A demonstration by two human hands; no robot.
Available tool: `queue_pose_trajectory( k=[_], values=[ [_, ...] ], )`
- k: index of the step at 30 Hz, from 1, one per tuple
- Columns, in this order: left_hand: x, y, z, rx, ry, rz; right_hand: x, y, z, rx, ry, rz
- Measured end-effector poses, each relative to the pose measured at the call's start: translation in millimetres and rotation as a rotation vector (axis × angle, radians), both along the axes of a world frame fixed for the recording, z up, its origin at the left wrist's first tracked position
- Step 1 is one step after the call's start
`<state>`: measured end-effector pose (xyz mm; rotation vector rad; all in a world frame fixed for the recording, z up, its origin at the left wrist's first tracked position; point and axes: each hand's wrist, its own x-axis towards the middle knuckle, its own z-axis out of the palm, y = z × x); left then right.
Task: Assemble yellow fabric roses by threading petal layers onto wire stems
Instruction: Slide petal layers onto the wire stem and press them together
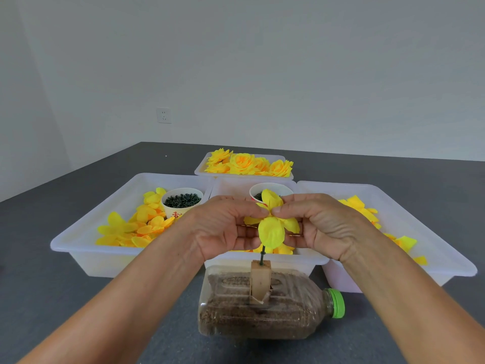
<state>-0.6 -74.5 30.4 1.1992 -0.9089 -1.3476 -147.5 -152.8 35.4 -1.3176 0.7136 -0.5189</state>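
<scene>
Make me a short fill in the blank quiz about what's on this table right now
1. Both hands pinch a yellow petal layer on a thin ___ stem.
2. The stem stands in a wooden block on a bottle with a ___ cap.
3. The finished roses lie in the ___ tray.

Missing words: green; green; farthest

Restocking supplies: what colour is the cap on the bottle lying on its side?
Bright green cap, clearest in the head view.

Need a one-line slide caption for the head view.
Both hands pinch a petal layer on a stem standing in a block.
</scene>
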Motion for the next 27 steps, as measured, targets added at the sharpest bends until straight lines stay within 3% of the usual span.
queue_pose_trajectory(
  k=[27],
  values=[
    [-6, -3, -11, 0.081, 0.201, 0.027, 11, 5, -1, 0.14, 0.011, -0.09]
  ],
)
